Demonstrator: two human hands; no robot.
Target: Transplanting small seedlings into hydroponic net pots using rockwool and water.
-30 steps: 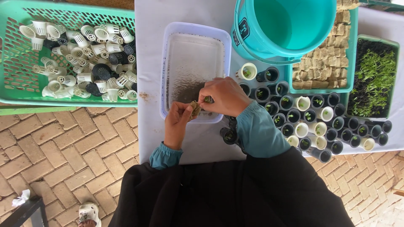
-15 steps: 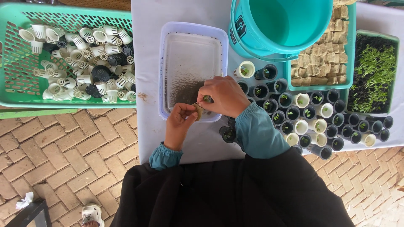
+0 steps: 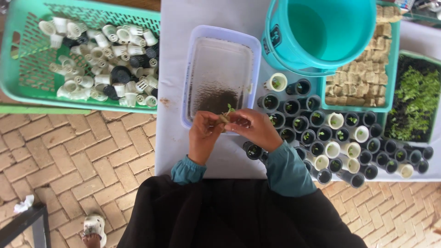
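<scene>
Your two hands meet over the near edge of the shallow lilac plastic tray [image 3: 219, 41], where your left hand [image 3: 204, 134] and your right hand [image 3: 255, 128] pinch between their fingertips a small tan sponge plug with a green seedling [image 3: 226, 114] sprouting from its top. Both hands are curled inward, fingers pressed toward each other around the plug, which sits just above the tray's near rim and over the white tabletop [image 3: 183, 151]. The tray holds a smear of dark wet soil toward its near end. To your right, touching and crowding one another, stand the black and white plastic net cups [image 3: 330, 138], several already showing a bit of green inside; one black cup lies just beside your right wrist. Beyond them sits the large turquoise plastic bucket [image 3: 321, 32], and next to it the teal tray of tan sponge cubes [image 3: 363, 78]. At the far right a dark tray of green seedlings [image 3: 413, 105] runs along the table edge. To your left, well apart from your hands, the green slotted plastic basket [image 3: 27, 69] holds a loose heap of empty white and black net cups. Your teal cuffs show at both wrists above a black garment, with the herringbone brick paving [image 3: 82, 160] below.
</scene>
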